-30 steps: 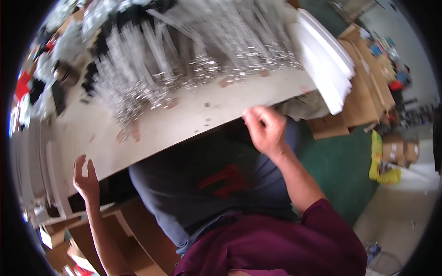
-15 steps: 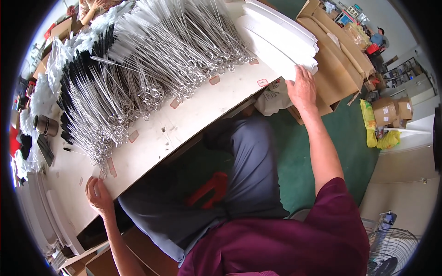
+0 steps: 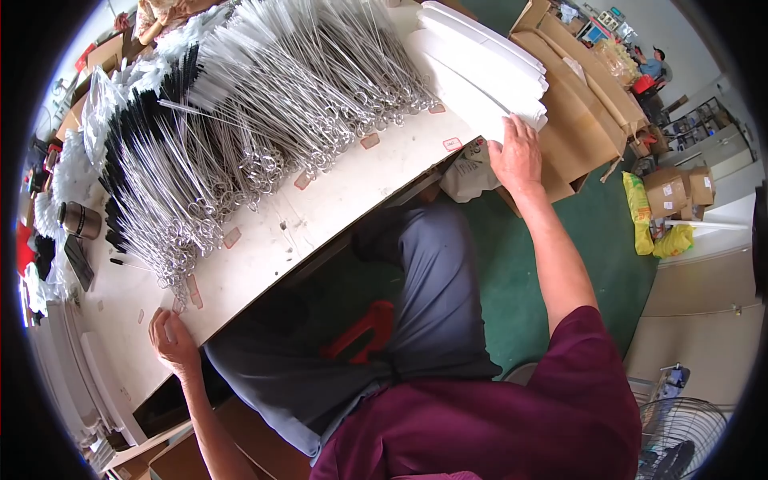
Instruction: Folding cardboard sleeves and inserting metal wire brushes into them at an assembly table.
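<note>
At the table's [image 3: 264,240] near left edge, my left hand [image 3: 174,344] rests with loosely bent fingers and nothing visible in them. It lies just below the last wire loops of a long row of thin brushes [image 3: 240,152]. These have twisted metal stems with looped ends toward me; their bristles are white or clear, and black at the left. My right hand [image 3: 517,160] is at the table's right corner, fingertips touching the near end of a stack of long white sheets [image 3: 476,68]. Its thumb stands apart from the fingers.
An open cardboard box [image 3: 572,112] stands right of the table, beside a pale bag [image 3: 468,174]. Small red-edged labels [image 3: 369,141] line the table front. A dark bottle [image 3: 80,219] stands at the left. A wire fan [image 3: 680,436] is at lower right. Other people are farther back.
The view has shifted slightly, and my right hand stays by the end of the white stack with its fingers a little changed. My left hand has not visibly moved.
</note>
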